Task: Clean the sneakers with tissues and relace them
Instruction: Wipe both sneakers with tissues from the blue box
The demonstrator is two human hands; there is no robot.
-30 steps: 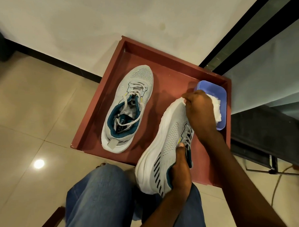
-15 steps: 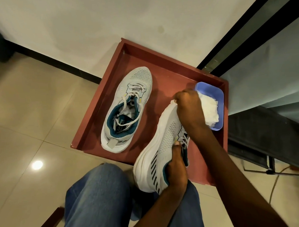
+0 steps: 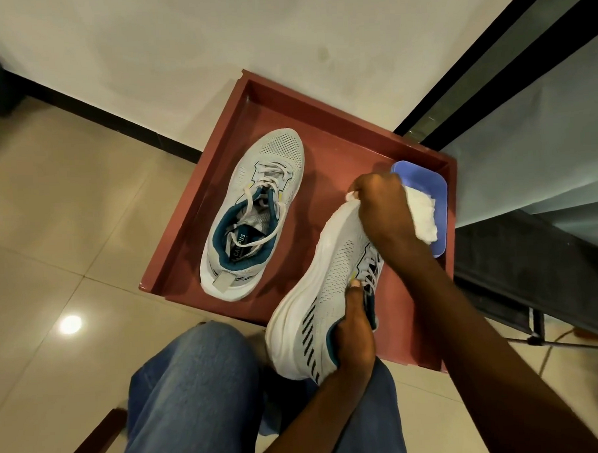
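The held sneaker (image 3: 322, 287) is tipped onto its side above the near edge of the red tray (image 3: 320, 122), its long axis running from heel near the person's lap to toe pointing away toward the blue dish (image 3: 429, 183). The left hand (image 3: 355, 333) grips its heel collar, the right hand (image 3: 384, 209) presses a clutched tissue (image 3: 352, 196) on the toe. The other sneaker (image 3: 256, 214) lies upright in the tray, toe pointing away

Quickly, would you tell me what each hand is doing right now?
Left hand: grips the heel end of the raised sneaker.
Right hand: fingers curled round a tissue, pressing it on the sneaker's toe.
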